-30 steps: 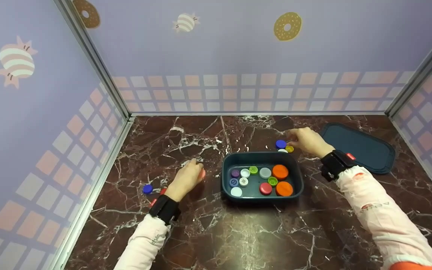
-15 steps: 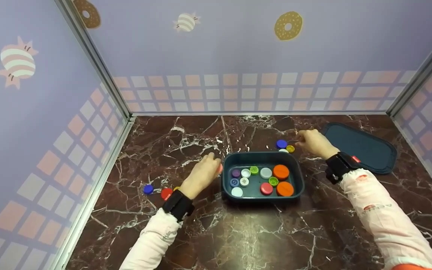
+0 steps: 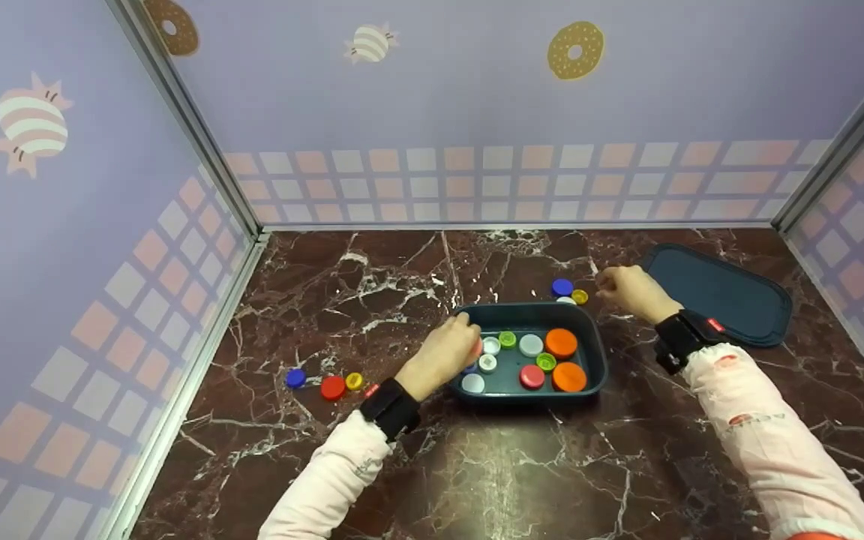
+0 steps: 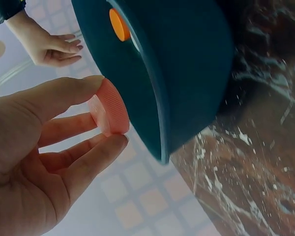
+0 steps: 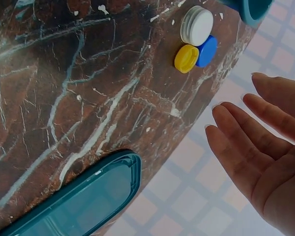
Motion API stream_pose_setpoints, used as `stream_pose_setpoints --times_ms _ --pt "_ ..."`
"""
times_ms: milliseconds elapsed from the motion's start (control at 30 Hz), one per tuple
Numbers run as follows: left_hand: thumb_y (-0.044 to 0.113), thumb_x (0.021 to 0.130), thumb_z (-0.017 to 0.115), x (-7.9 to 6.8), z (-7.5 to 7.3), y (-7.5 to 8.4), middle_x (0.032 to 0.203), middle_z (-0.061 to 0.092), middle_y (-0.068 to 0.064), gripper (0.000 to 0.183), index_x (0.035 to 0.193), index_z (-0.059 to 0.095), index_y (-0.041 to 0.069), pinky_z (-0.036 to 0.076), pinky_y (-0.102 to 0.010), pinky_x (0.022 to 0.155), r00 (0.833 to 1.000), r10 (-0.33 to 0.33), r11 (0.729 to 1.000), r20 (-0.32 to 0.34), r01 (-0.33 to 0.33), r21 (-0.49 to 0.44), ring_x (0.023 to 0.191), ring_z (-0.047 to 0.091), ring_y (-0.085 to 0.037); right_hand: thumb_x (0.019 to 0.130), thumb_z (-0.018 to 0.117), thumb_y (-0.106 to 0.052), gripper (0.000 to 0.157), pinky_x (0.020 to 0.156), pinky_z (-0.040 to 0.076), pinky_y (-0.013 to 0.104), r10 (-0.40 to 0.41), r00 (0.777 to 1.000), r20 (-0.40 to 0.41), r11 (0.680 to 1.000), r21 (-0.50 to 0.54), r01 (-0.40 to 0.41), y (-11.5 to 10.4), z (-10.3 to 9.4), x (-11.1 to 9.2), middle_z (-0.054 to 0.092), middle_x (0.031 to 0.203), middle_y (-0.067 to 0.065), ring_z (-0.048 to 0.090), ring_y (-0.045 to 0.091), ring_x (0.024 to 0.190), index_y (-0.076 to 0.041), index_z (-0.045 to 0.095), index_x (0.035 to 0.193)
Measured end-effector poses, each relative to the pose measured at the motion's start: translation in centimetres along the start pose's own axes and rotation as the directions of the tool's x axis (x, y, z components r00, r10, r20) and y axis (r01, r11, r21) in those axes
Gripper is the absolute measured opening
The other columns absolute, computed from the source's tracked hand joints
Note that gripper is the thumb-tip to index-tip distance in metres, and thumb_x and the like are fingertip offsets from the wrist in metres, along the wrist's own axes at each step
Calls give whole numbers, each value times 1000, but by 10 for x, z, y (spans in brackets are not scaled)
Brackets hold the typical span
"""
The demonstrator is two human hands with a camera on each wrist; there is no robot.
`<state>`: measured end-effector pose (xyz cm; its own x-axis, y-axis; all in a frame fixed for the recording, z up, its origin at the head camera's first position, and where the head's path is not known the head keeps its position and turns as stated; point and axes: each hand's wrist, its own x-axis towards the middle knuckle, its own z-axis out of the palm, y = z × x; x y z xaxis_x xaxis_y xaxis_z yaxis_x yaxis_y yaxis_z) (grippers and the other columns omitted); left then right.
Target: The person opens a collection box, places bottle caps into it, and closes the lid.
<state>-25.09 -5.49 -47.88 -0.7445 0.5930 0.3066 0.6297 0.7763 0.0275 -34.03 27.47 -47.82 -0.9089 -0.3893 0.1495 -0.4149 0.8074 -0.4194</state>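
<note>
My left hand (image 3: 443,352) pinches a pink ridged bottle cap (image 4: 109,109) between thumb and fingers, over the left rim of a dark teal box (image 3: 526,401). Inside the box lie several caps, among them an orange cap (image 3: 569,377), a pinkish-red cap (image 3: 532,376) and a green cap (image 3: 507,340). Relaxed and holding nothing, my right hand (image 3: 633,291) hovers between the box and its lid. Closest to it, behind the box, sit a yellow cap (image 5: 186,58), a blue cap (image 5: 206,51) and a white cap (image 5: 200,26).
On the marble table's left side lie a blue cap (image 3: 295,378), a red cap (image 3: 333,388) and a yellow cap (image 3: 355,381). The teal lid (image 3: 717,292) rests flat at the back right. Patterned panels (image 3: 402,112) enclose the table's back and sides.
My left hand has carried the pink cap rightward from the table to over the box's left side. My right hand has drawn back slightly to the right, away from the caps behind the box.
</note>
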Motion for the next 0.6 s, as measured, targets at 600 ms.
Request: stream_pose_setpoints --times_ms 600 --pt "13 73 66 17 29 28 77 53 -9 8 69 61 8 48 -33 56 988 46 998 149 -39 -46 65 58 -23 79 66 -2 16 57 47 41 38 999 -24 999 -6 -38 6 3 -7 63 73 14 59 24 61 8 62 91"
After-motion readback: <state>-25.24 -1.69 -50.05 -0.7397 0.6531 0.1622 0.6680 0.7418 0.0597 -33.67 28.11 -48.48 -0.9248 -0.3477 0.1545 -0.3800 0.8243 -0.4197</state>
